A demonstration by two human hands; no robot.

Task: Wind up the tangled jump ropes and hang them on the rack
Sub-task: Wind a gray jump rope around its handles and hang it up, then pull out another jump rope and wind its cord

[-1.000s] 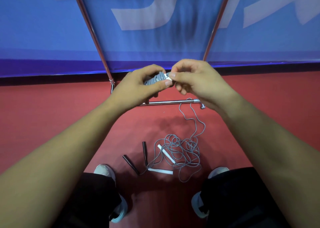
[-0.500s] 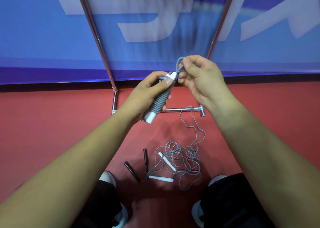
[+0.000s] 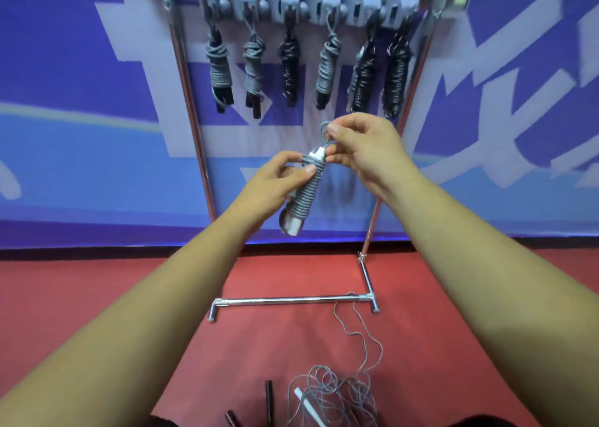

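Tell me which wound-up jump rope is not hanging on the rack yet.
The grey bundle with white handles, gripped by the left hand while the right hand pinches its loop. The others hang from the rack.

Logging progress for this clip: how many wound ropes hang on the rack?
6 ropes hang along the rack: grey, grey, black, grey, black, black. Another grey one may hide behind the fifth.

The bottom edge cuts off the tangled rope pile [image 3: 337, 394] and two black handles [image 3: 269, 402], the rack hooks [image 3: 311, 7] are motion-blurred, and the left hand [image 3: 272, 186] hides part of the wound jump rope [image 3: 307, 191].
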